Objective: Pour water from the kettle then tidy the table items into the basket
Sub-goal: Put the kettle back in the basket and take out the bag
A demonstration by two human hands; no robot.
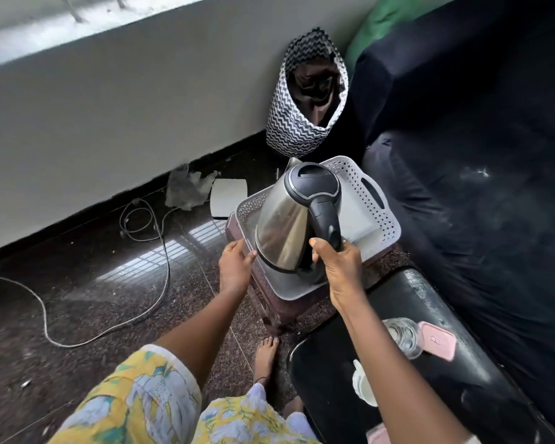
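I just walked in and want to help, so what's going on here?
A person grips the kettle by its handle in the right hand, holding it tilted over the grey basket on a brown stool. The left hand, fingers straight, touches the basket's near corner. A glass and a pink box lie on the black table beside them, not yet in the basket.

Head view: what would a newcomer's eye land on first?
The steel kettle, centre frame, is tilted over the grey basket, with the right hand gripping its black handle. The left hand rests at the basket's near rim. Behind, a zigzag-patterned bag stands against the wall.
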